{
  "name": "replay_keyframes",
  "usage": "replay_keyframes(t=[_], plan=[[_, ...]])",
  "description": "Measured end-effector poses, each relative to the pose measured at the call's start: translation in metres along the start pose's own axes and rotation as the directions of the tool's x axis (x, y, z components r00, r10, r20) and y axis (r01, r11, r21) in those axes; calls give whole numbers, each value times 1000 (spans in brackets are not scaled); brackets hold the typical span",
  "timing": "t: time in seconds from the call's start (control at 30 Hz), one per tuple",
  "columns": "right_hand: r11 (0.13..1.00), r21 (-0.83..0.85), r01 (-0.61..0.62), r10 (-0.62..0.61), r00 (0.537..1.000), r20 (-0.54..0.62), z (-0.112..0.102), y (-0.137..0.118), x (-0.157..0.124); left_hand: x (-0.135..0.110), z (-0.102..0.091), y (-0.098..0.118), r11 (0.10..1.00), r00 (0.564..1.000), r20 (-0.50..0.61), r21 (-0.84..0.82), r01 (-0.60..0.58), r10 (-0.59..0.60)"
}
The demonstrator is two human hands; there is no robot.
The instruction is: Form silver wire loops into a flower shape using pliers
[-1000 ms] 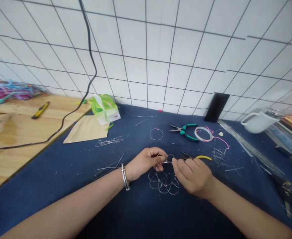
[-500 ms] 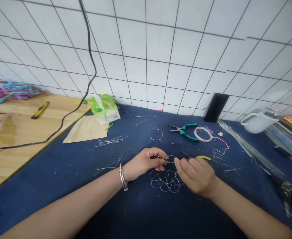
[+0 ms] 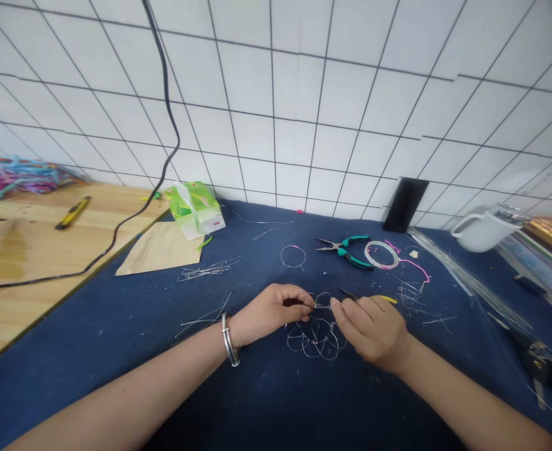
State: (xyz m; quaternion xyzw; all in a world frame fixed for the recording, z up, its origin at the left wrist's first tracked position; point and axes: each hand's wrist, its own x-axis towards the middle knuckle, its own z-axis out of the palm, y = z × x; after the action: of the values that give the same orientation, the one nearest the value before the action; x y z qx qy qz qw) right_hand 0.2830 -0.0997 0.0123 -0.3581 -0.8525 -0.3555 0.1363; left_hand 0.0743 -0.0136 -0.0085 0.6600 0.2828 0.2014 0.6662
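My left hand (image 3: 282, 311), a silver bangle (image 3: 230, 341) at its wrist, pinches one side of a piece made of looped silver wire (image 3: 316, 341). Opposite it, my right hand (image 3: 372, 327) is closed with thumb and fingertips on wire at the piece's upper right. Thin wire stretches between the two sets of fingertips, and a round loop stands above it. Several overlapping loops with small pink beads hang or lie below the hands. Behind my right hand lies a yellow-handled tool (image 3: 385, 299) with a dark tip, mostly covered.
Teal-handled pliers (image 3: 344, 246) and a white spool (image 3: 381, 255) with pink beads lie beyond my right hand. A single wire ring (image 3: 293, 255) is on the blue cloth. Cut wires (image 3: 210, 269) lie left. A white mug (image 3: 485, 228) stands at right.
The view has shifted slightly. Both hands keep their pinch on the wire piece, with hardly any movement; the left fingertips sit a little further left.
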Motion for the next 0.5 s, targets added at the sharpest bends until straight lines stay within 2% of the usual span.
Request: replay_keyframes(t=[0.3, 0.5], plan=[[999, 46, 8, -8, 1000, -4, 0, -1, 0, -1, 1, -3, 995, 997, -13, -63, 76, -77], [999, 39, 29, -30, 999, 12, -2, -2, 2, 0, 3, -4, 987, 998, -16, -148, 62, -65]])
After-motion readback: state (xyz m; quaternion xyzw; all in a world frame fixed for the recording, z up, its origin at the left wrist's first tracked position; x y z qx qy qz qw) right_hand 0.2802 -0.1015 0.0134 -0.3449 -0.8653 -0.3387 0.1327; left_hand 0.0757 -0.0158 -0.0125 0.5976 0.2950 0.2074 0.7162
